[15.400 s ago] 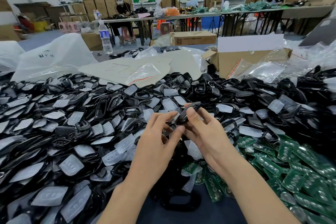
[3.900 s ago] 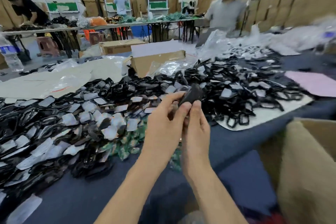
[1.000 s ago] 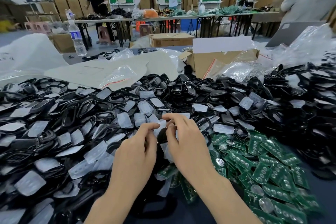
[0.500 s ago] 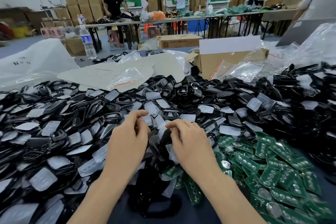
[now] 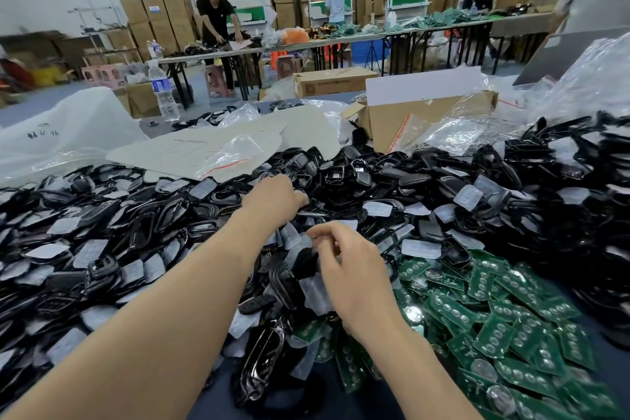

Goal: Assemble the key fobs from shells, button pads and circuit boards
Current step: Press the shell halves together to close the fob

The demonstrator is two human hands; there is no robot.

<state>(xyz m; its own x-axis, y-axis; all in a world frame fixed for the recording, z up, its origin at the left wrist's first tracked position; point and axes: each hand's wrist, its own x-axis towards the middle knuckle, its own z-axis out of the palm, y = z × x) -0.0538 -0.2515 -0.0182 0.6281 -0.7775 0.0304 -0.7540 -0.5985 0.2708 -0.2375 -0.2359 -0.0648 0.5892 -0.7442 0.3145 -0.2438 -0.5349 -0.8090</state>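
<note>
Left hand (image 5: 272,196) is curled down into the black shells (image 5: 358,174) at 12 o'clock, can't tell what it's grasping, while right hand (image 5: 351,269) fingers (image 5: 320,232) pinch loosely over the pads (image 5: 315,290).

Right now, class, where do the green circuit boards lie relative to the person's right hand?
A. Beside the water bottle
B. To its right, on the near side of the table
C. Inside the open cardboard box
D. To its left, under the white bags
B: the green circuit boards spread out to the right of the right hand, near the table's front edge.
</note>
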